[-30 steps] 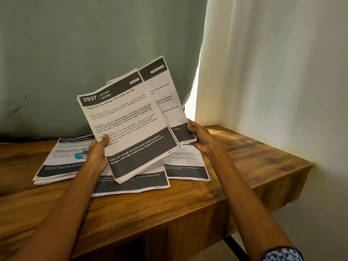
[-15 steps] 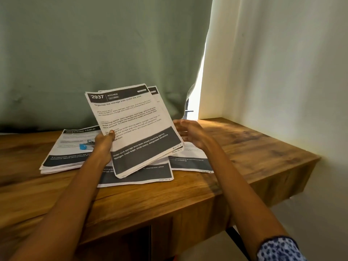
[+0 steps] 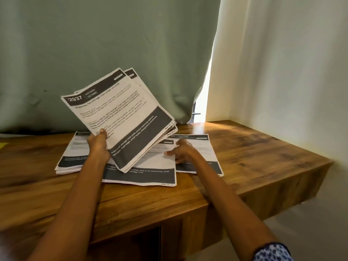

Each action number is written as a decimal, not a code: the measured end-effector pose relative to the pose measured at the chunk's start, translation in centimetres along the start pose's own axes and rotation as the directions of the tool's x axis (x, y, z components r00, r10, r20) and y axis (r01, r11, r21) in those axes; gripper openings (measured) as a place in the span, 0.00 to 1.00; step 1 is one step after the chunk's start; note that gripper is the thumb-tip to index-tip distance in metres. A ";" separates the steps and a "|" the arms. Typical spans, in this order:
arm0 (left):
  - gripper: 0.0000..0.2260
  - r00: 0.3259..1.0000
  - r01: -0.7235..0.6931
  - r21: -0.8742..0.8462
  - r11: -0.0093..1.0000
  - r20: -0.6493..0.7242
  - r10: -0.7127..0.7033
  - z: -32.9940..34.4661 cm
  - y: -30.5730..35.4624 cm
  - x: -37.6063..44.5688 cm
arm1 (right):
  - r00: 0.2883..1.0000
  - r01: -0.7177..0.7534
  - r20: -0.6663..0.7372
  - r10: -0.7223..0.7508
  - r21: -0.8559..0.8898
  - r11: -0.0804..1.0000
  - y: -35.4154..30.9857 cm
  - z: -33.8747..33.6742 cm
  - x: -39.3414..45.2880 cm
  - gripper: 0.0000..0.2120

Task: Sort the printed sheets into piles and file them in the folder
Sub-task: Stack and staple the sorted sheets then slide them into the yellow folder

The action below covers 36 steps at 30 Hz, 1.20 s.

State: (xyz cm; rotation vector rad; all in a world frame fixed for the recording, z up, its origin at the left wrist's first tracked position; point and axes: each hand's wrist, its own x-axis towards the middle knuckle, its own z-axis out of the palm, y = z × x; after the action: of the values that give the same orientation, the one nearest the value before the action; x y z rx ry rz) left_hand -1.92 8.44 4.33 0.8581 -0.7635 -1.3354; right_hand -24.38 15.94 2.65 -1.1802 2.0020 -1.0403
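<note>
- Left hand (image 3: 98,146) gripping a small sheaf of printed sheets (image 3: 120,117) by its near-left edge, thumb on the top page, sheaf raised and tilted above the desk.
- Top page of that sheaf headed "2937 KITCHEN", with at least two more pages fanned out behind it.
- Right hand (image 3: 180,151) with fingers spread and fairly straight, reaching down to the loose sheets lying flat; touching or just above them, hard to tell through the blur.
- Right-hand sheet (image 3: 203,147) flat on the wooden desk (image 3: 263,157), partly overlapped by a middle sheet (image 3: 150,176) lying nearer the front edge.
- Thicker stack (image 3: 71,159) further left on the desk, partly hidden behind the left wrist and the raised sheaf.
- Judged progress: sorting under way, not finished. One stack looks built up, one sheaf collected in hand, and at least two sheets lie loose and crooked.
- No folder anywhere in view, so filing apparently not begun.
- Likely left to do: place or gather the loose sheets, square up each pile, then find the folder and put the piles inside.
- Green curtain (image 3: 113,44) hanging behind the desk, pale wall (image 3: 282,72) to the right.
</note>
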 end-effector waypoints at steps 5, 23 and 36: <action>0.14 1.000 0.000 0.010 1.000 0.012 0.000 0.2 -0.1 0.1 | 0.996 0.044 -0.082 -0.045 -0.019 0.999 0.1 1.5 1.3 0.37; 0.15 0.991 0.086 0.121 0.989 0.096 -0.098 0.1 -0.2 -0.3 | 0.966 0.257 -0.139 -0.218 0.449 0.856 -2.2 -7.2 -0.8 0.08; 0.14 0.969 0.034 0.294 0.955 0.225 -0.103 1.9 -1.3 -2.5 | 0.975 0.216 -0.040 -0.217 0.390 0.895 -1.4 -7.1 -0.8 0.10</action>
State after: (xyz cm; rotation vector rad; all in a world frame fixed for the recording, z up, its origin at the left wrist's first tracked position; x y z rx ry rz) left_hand -4.50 10.73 4.15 0.9702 -1.1470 -1.4268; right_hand -28.96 18.53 7.64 -1.1941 1.5770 -1.4689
